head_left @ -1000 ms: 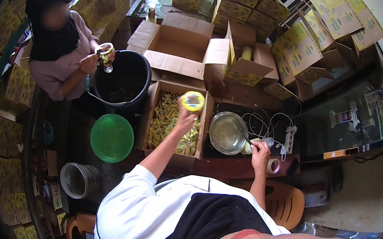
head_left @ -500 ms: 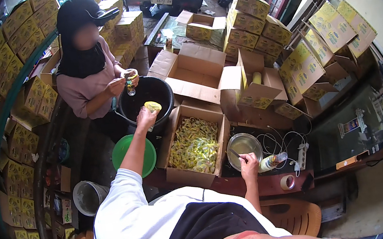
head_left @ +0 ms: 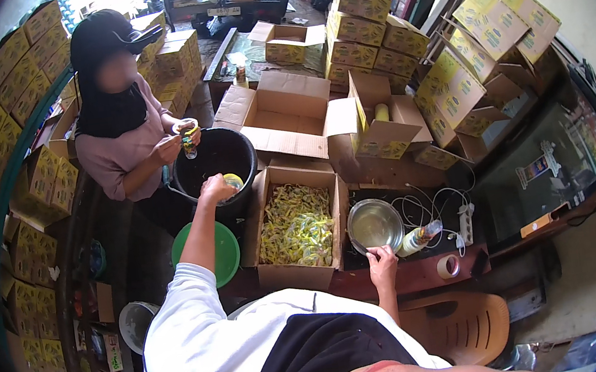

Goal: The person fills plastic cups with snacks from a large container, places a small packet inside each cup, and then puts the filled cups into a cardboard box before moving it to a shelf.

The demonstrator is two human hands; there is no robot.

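My left hand (head_left: 215, 189) is closed around a clear jar (head_left: 233, 182) with yellow on it, held over the near rim of a large black tub (head_left: 247, 146). My right hand (head_left: 382, 265) is pinched closed at the near rim of a round metal pan (head_left: 353, 233), which holds a pale yellowish liquid. Whatever is between its fingers is too small to make out. Between my arms stands an open carton (head_left: 343, 214) full of small yellow-and-clear packets (head_left: 295, 223). A co-worker (head_left: 115, 152) across the tub holds another clear jar (head_left: 190, 141) with both hands.
Below the tub sits a green basin (head_left: 228, 258); a grey bucket (head_left: 133, 325) stands lower left. Beside the pan are a bottle (head_left: 416, 239), a tape roll (head_left: 448, 266) and a white power strip (head_left: 465, 223). Open cartons (head_left: 286, 117) lie ahead, and stacked boxes rise on both sides.
My left hand has lowered the jar toward the tub's rim. My right hand has drawn back from over the pan to its near edge; the dark stick it held no longer shows clearly.
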